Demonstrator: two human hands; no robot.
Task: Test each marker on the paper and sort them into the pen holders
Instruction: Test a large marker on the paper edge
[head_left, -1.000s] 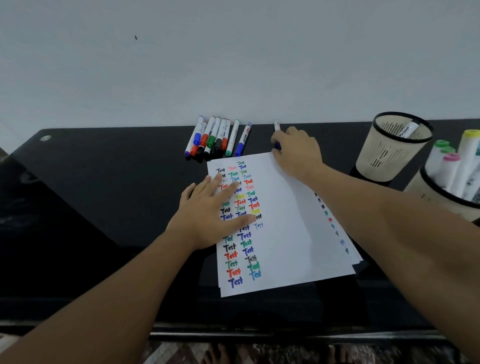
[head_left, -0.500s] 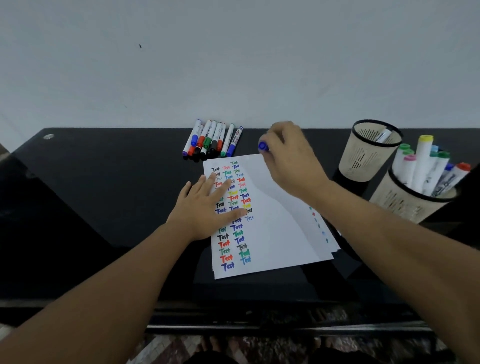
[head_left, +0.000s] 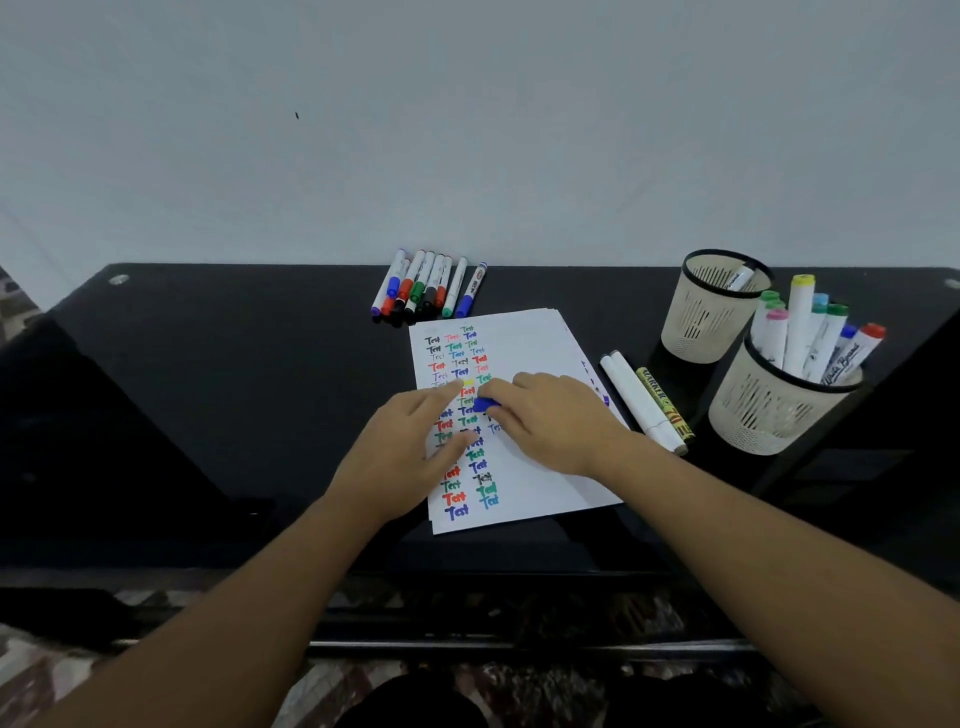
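My right hand (head_left: 550, 421) pinches the blue-capped marker (head_left: 487, 404) over the paper (head_left: 524, 467); my left hand (head_left: 410, 441) lies spread beside it. I should brace the sheet flat, pull the cap straight off, then write lightly.

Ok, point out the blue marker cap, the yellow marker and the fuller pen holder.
blue marker cap (head_left: 487, 404), head view, its exposed side.
yellow marker (head_left: 663, 400), head view, mid-barrel label.
fuller pen holder (head_left: 763, 415), head view, its slotted wall.

Blue marker cap (head_left: 487, 404), perhaps; beige slotted holders (head_left: 702, 332)
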